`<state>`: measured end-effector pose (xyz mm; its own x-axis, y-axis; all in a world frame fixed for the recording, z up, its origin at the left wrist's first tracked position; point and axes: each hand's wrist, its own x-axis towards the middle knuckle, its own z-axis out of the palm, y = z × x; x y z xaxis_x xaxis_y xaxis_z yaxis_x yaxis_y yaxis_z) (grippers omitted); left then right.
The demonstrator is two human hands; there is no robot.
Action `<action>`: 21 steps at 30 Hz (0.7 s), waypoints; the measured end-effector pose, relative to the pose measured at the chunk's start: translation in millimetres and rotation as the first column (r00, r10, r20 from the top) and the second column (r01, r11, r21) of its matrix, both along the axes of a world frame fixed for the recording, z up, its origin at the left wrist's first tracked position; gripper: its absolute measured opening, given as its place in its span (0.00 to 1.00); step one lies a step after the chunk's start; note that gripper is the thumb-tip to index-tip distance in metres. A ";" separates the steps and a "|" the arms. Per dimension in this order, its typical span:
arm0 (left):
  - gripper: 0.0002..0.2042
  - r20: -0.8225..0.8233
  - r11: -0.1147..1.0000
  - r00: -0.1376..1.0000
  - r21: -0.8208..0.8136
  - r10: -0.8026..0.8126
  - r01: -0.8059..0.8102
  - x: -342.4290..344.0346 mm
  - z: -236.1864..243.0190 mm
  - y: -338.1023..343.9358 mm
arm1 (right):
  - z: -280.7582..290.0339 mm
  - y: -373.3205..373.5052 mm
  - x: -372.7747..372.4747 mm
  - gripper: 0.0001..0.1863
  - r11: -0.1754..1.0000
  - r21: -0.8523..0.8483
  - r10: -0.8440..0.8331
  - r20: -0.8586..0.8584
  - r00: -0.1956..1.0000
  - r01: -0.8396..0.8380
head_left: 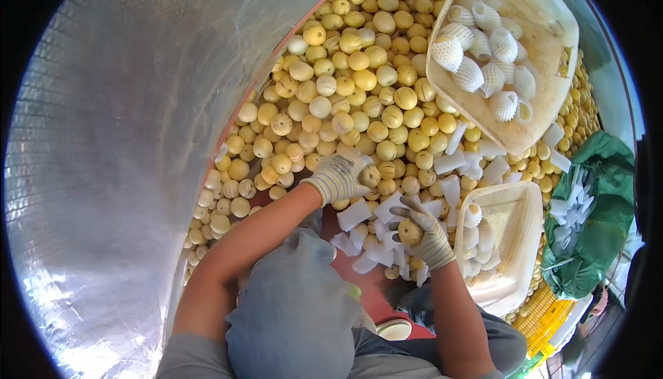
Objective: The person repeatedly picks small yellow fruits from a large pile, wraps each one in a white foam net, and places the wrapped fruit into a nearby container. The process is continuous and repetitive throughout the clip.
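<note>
My left hand (pixel 342 175), in a striped knit work glove, has its fingers closed round a small yellow melon (pixel 370 176) at the edge of a large heap of melons (pixel 373 82). A second melon (pixel 409 232) is gripped in my right hand (pixel 428 232), which wears the same kind of glove, with a dark round mark facing up on the fruit. White foam net sleeves (pixel 376 251) lie scattered beneath and between both hands. Neither held melon has a sleeve round it. Many melons in the heap bear dark stripes.
A large cream tub (pixel 442 89) at the upper right holds melons in foam sleeves. Nearer stands a smaller tub (pixel 532 241) with more sleeved melons. Beyond it are a green bag (pixel 608 220) of foam sleeves and a yellow crate (pixel 542 320). Silvery sheeting (pixel 138 137) rises at left.
</note>
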<state>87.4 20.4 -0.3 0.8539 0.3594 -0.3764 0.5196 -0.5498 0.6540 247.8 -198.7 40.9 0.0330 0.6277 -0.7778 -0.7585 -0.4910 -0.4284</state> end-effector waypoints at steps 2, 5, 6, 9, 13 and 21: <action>0.28 0.169 0.998 0.985 -0.046 -0.037 0.046 -2.6 40.2 -0.2 | 20.6 22.8 -4.1 0.43 0.996 0.094 0.008 -0.055 0.998 -0.002; 0.28 0.234 0.975 0.954 -0.078 -0.186 0.210 21.0 103.8 -0.4 | 56.4 45.6 -2.8 0.46 0.949 0.311 -0.041 -0.031 0.999 0.049; 0.28 0.303 0.974 0.931 -0.029 -0.206 0.225 23.4 113.7 3.3 | 71.8 50.5 -1.8 0.45 0.941 0.330 -0.076 0.004 0.997 0.070; 0.30 0.427 0.958 0.881 -0.096 -0.204 0.269 39.8 185.4 19.0 | 117.7 54.0 14.9 0.41 0.881 0.461 -0.131 0.017 0.991 0.108; 0.28 0.575 0.969 0.791 0.012 -0.210 0.249 49.6 309.0 3.2 | 226.9 16.1 42.5 0.44 0.765 0.600 -0.230 -0.083 0.970 0.233; 0.19 0.640 0.916 0.665 0.350 -0.386 0.194 33.2 356.7 -102.6 | 317.3 -269.4 74.7 0.38 0.098 0.955 -0.629 -0.158 0.761 0.280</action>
